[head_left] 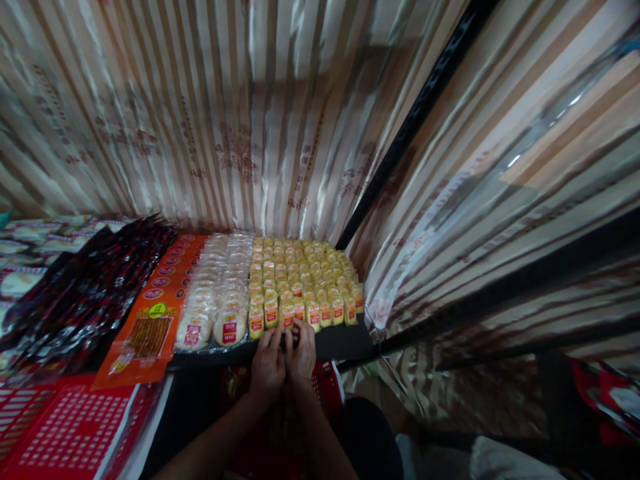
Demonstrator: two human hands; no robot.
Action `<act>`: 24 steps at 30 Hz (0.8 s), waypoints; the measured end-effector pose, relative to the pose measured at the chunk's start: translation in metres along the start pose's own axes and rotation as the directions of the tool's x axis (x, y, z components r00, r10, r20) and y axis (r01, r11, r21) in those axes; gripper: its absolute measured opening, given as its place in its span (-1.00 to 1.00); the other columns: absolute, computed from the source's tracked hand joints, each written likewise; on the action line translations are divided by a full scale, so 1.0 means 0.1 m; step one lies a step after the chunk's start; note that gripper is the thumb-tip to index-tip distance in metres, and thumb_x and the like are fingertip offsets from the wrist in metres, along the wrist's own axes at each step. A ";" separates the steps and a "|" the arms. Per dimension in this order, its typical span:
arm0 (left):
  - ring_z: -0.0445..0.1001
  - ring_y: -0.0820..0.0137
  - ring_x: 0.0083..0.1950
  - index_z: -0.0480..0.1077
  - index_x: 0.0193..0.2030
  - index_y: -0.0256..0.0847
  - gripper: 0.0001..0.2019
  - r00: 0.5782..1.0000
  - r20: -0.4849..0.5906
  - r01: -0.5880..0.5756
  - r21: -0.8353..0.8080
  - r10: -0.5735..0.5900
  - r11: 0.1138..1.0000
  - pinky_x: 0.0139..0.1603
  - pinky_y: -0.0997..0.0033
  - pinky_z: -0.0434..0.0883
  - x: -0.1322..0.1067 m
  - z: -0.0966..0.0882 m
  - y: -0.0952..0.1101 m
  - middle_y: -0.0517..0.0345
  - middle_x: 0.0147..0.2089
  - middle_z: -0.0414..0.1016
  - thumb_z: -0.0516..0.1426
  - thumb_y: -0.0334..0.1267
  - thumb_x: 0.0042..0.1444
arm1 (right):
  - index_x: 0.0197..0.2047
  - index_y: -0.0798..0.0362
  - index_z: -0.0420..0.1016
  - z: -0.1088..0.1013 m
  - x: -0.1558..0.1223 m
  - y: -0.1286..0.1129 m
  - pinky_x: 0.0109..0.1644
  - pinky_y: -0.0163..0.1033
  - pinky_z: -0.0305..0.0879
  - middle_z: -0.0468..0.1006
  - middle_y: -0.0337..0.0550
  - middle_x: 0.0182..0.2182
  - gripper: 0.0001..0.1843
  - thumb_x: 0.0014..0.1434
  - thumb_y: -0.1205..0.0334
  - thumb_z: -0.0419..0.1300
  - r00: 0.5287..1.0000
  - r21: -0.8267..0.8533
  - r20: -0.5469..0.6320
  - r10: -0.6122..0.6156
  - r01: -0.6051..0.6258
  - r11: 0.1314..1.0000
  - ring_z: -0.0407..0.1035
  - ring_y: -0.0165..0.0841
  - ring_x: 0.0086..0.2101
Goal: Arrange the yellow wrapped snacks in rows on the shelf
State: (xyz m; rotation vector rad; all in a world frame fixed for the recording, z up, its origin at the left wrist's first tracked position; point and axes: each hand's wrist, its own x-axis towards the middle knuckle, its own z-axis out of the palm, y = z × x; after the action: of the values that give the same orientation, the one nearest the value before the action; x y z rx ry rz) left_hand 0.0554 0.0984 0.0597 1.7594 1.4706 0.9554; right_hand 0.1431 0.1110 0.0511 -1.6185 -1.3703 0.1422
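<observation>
My left hand [269,367] and my right hand [301,357] are side by side at the front edge of a black display table. Their fingers are bent together against the lower front of a small yellow packet [287,313] with a red label, beside a matching one. Those two packets stand in the front row of a block of yellow packets [280,267] lined up in rows. My thumbs are close together between the hands. The fingers partly hide the bottoms of the packets and the exact grip.
Left of the yellow block stand clear-wrapped round white packs [230,327], then an orange bag [157,313] and dark shiny bags [85,293]. A red plastic basket [75,427] sits at lower left. Striped sheeting [225,120] hangs behind; a black pole [400,147] slants at right.
</observation>
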 end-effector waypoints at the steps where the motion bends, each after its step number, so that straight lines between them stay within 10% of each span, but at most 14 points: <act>1: 0.24 0.34 0.15 0.18 0.19 -0.22 -0.45 1.000 0.000 -0.001 0.009 0.001 1.000 0.20 0.31 0.19 0.01 0.00 0.00 -0.02 0.11 0.30 -0.13 -0.46 0.01 | -0.11 0.06 0.38 0.00 0.00 0.00 -0.06 -0.13 0.29 0.43 -0.02 -0.18 -0.69 0.19 0.14 -0.06 1.000 0.005 0.002 -0.001 0.001 1.000 0.32 -0.29 -0.17; 24: 0.31 0.35 0.07 0.11 0.22 -0.26 -0.45 0.986 -0.066 -0.141 0.130 0.150 0.982 0.11 0.34 0.30 0.00 0.09 -0.11 -0.03 0.08 0.35 -0.14 -0.47 0.04 | 0.11 0.07 0.29 -0.02 -0.06 0.12 0.08 -0.10 0.23 0.36 0.02 0.01 -0.56 0.22 0.28 -0.18 0.997 -0.009 0.046 -0.060 0.060 0.998 0.23 -0.31 0.04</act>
State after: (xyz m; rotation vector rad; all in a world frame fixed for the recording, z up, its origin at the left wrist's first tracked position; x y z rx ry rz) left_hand 0.0571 0.1001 0.0455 1.9631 1.4931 1.0337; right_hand 0.1510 0.1064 0.0410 -1.5896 -1.4553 0.1374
